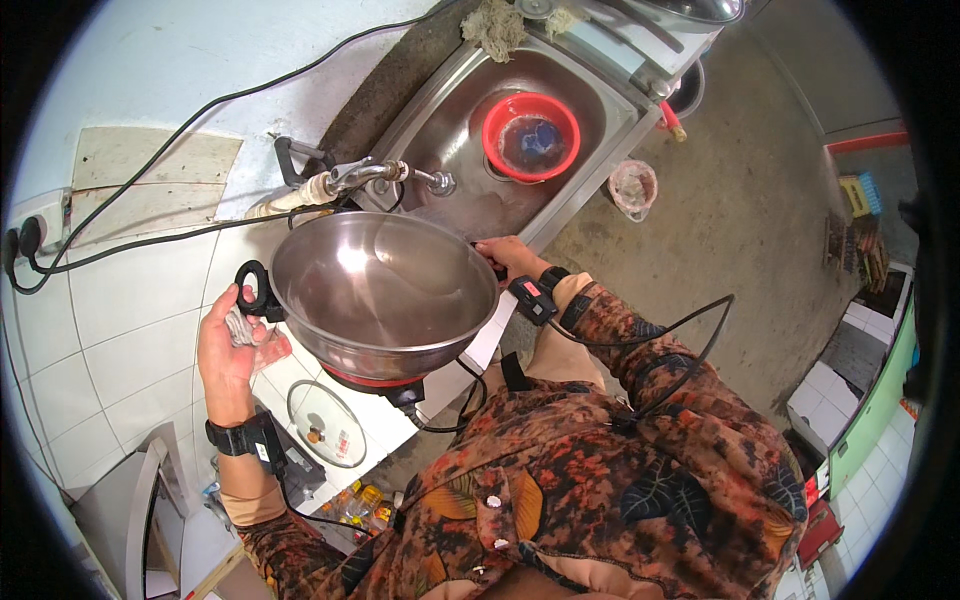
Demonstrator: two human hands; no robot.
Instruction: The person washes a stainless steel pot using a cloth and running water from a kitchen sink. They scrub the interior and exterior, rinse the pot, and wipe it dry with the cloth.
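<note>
A large stainless steel wok [390, 285] hangs tilted in the air above a red-rimmed electric heating base [375, 381], close to the near end of the sink. My right hand [510, 256] grips the wok's handle on the right. At the opposite side my left hand [236, 345] supports the black loop handle [259, 291], with a light grey cloth [240, 324] between its fingers and the wok. A glass lid [328, 424] with a knob lies on the white tiled counter [397, 431] below the wok.
The steel sink [457, 97] holds a red plastic basin [531, 137] with water and something blue. A faucet [367, 174] reaches over the sink. Black cables [150, 161] cross the wall to a socket [45, 221]. A lined bin [632, 187] stands on the floor, and bottles [367, 501] sit below the counter.
</note>
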